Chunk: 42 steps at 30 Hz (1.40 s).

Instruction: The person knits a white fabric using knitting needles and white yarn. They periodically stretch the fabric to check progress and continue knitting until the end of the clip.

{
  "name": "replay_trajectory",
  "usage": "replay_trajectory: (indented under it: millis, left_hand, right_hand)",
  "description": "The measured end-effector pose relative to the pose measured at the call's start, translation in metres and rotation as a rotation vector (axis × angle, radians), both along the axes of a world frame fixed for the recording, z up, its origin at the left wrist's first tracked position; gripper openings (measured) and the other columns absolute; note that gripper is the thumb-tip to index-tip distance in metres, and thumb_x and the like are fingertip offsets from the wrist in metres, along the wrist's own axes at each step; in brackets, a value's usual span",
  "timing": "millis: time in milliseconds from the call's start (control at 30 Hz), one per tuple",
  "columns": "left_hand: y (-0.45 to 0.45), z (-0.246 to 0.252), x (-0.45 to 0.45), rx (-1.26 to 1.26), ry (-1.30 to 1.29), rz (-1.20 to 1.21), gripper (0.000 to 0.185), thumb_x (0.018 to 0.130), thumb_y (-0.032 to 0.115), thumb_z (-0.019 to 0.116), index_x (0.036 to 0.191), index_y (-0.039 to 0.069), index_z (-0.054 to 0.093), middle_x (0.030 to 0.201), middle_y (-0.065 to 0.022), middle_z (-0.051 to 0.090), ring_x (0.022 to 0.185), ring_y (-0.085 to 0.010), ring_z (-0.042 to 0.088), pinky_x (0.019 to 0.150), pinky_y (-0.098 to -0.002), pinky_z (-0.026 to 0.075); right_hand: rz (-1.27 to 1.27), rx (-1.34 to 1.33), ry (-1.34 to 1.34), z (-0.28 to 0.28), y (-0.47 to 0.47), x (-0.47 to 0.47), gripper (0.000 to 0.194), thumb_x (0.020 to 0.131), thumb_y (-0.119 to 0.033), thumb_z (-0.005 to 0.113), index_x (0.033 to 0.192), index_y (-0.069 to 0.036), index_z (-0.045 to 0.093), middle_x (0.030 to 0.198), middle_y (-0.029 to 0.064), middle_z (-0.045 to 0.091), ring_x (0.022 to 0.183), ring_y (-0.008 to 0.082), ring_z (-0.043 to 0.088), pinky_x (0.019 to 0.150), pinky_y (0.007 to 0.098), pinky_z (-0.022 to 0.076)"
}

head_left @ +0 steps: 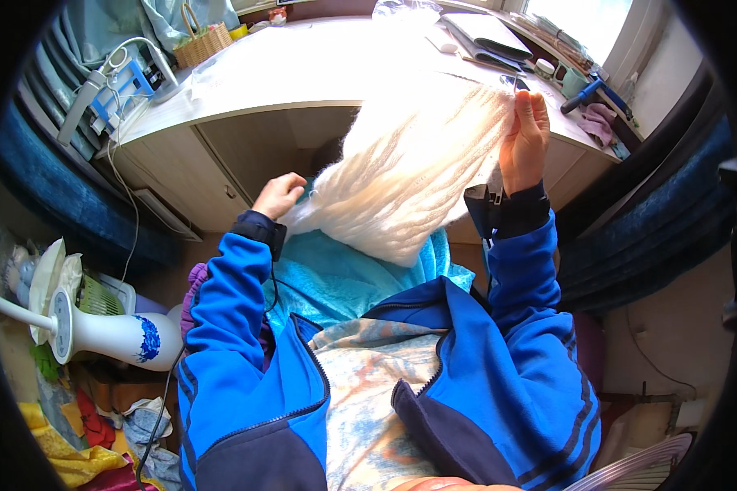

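A fuzzy white knitted piece [405, 166] with ribbed lines hangs between my hands, over a turquoise plush cloth [344, 270] on my lap. My right hand [528, 129] pinches its upper right corner, where a thin needle-like tip shows at the fingertips. My left hand [280, 194] is at its lower left end, fingers curled; whether it grips the knit or a strand there is not clear. Strong light washes out the upper part of the knit against the white desk.
A curved white desk [270, 67] spans the far side. On it are a wicker basket [202, 46], a desk lamp [163, 70], a dark folder [488, 37], a mug [571, 80] and a blue-handled tool [583, 95]. A white vase-shaped object [116, 331] stands at left.
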State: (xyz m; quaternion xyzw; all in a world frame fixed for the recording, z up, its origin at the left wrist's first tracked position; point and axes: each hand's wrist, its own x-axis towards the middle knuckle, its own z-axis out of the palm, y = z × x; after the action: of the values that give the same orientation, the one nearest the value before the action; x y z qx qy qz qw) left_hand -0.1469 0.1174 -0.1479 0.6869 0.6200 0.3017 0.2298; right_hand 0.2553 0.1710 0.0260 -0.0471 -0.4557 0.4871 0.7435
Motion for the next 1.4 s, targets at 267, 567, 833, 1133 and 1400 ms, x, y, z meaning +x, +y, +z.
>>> replay_trajectory:
  millis: [267,567,833,1133,1400]
  left_hand:
    - [-0.004,0.011,0.053,-0.307,-1.012,0.002,0.040,0.096,0.028,0.049,0.129,0.004,0.046,0.122,-0.0087,0.055,0.109,-0.0193,0.052,0.094,-0.0314,0.042]
    - [-0.064,0.035,0.045,-0.522,-1.343,-0.155,0.048,0.100,0.041,0.033,0.129,0.006,0.045,0.128,-0.0127,0.052,0.115,-0.0228,0.051,0.097,-0.0346,0.042]
    - [-0.050,0.012,0.025,-0.352,-1.184,0.231,0.051,0.094,0.038,0.050,0.135,0.008,0.043,0.136,-0.0108,0.046,0.128,-0.0206,0.039,0.108,-0.0352,0.025]
    - [-0.053,0.003,0.049,-0.515,-0.570,-0.287,0.052,0.087,0.038,0.065,0.124,0.003,0.054,0.114,-0.0031,0.059,0.104,-0.0140,0.054,0.095,-0.0284,0.040]
    - [-0.057,0.026,0.019,-0.187,-1.364,-0.247,0.035,0.087,0.019,0.064,0.117,0.002,0.059,0.114,-0.0086,0.063,0.102,-0.0205,0.060,0.093,-0.0377,0.046]
  right_hand:
    - [0.120,-0.045,0.102,-0.008,0.009,0.007,0.004,0.091,-0.012,0.060,0.088,-0.009,0.058,0.086,0.0029,0.065,0.081,0.0104,0.063,0.077,0.0215,0.0506]
    - [0.305,-0.131,0.046,-0.025,0.027,0.017,0.019,0.095,-0.021,0.053,0.101,-0.005,0.060,0.099,0.0083,0.066,0.094,0.0185,0.063,0.088,0.0341,0.0493]
    - [0.390,-0.278,0.010,-0.029,0.027,0.019,0.035,0.097,-0.029,0.048,0.113,0.001,0.057,0.114,0.0156,0.062,0.110,0.0269,0.057,0.099,0.0455,0.0421]
    - [0.679,-0.211,0.042,-0.039,0.029,0.018,0.035,0.098,-0.028,0.043,0.114,0.000,0.057,0.116,0.0165,0.061,0.112,0.0273,0.056,0.100,0.0462,0.0417]
    - [0.306,-0.315,0.013,-0.032,0.033,0.024,0.036,0.097,-0.029,0.046,0.115,0.001,0.057,0.115,0.0153,0.062,0.112,0.0273,0.056,0.102,0.0460,0.0385]
